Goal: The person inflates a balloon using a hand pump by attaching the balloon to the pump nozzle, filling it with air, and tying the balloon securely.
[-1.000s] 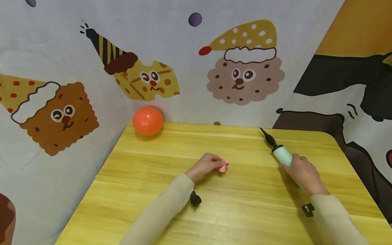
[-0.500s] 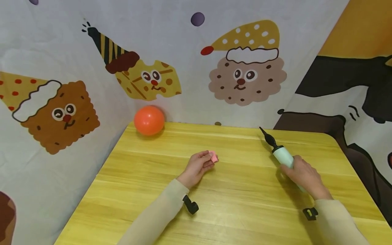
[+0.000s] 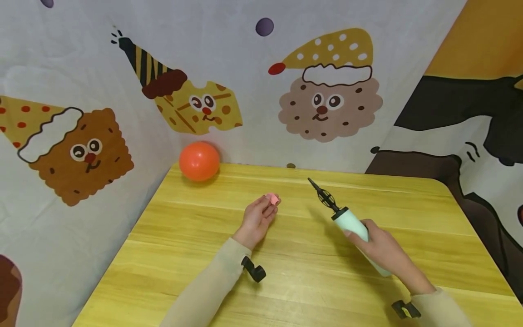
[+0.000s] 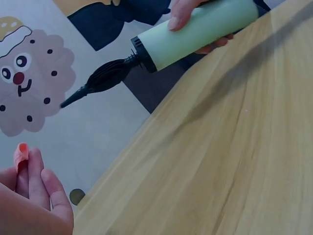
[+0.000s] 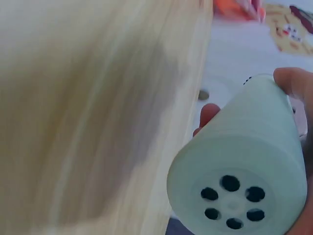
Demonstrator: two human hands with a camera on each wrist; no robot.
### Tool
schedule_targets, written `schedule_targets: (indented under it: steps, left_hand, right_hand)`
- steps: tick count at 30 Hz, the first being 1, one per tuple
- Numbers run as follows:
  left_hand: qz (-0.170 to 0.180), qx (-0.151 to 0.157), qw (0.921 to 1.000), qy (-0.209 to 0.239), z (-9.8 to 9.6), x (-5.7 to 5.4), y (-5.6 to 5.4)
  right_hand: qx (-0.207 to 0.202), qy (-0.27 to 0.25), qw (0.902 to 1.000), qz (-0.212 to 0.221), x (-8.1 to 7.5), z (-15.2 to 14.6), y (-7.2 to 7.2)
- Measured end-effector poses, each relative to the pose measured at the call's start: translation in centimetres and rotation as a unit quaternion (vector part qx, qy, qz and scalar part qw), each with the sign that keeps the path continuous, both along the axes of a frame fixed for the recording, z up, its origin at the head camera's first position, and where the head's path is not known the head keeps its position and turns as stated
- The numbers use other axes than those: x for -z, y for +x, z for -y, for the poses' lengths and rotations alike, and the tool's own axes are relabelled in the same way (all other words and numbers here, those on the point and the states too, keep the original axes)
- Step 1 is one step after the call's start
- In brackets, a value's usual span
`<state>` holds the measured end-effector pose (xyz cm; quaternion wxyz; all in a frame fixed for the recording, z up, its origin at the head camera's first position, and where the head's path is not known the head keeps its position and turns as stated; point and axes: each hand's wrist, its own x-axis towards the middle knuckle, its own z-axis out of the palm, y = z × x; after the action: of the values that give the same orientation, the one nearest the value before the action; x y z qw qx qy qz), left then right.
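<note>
My left hand (image 3: 256,220) pinches a small uninflated pink balloon (image 3: 273,198) between thumb and fingers over the table. In the left wrist view the balloon's open mouth (image 4: 22,148) pokes up past the fingertips. My right hand (image 3: 382,247) grips a mint-green balloon pump (image 3: 352,226) round its barrel, raised off the tabletop. The pump's black nozzle (image 4: 73,97) slants toward the left hand, with a gap between it and the balloon. In the right wrist view the holed end of the pump (image 5: 234,196) faces the camera.
An inflated orange balloon (image 3: 199,161) sits at the far left corner of the wooden table (image 3: 310,281). Behind the table hangs a cloth (image 3: 253,113) printed with cartoon figures. Black camera mounts (image 3: 255,271) are strapped at both wrists.
My right hand has lifted the pump from the table and brought it leftward. My left hand has shifted left and away from me, turning palm-up with the pink balloon.
</note>
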<state>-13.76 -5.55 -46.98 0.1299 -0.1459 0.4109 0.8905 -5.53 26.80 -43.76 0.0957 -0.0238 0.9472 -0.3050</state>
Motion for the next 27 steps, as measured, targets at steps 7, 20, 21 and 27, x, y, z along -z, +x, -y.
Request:
schedule_targets:
  steps: [7, 20, 21, 27]
  left_hand:
    - [0.003, -0.016, 0.9997, 0.019, 0.0, -0.1, -0.2]
    - [-0.004, -0.041, 0.9986, 0.034, -0.4, -0.2, 0.0]
    - [-0.005, -0.039, 0.9986, 0.034, -0.5, -0.2, 0.0]
    - [-0.007, -0.051, 0.9978, 0.041, -0.5, -0.3, 0.1]
  right_hand:
    - [-0.041, -0.017, 0.999, -0.005, 0.3, 2.8, 1.8]
    - [-0.054, -0.014, 0.9984, -0.007, 0.3, 4.8, 2.6]
    - [-0.054, -0.014, 0.9984, -0.007, 0.2, 4.9, 2.6]
    - [-0.051, -0.014, 0.9986, -0.005, 0.3, 5.0, 2.5]
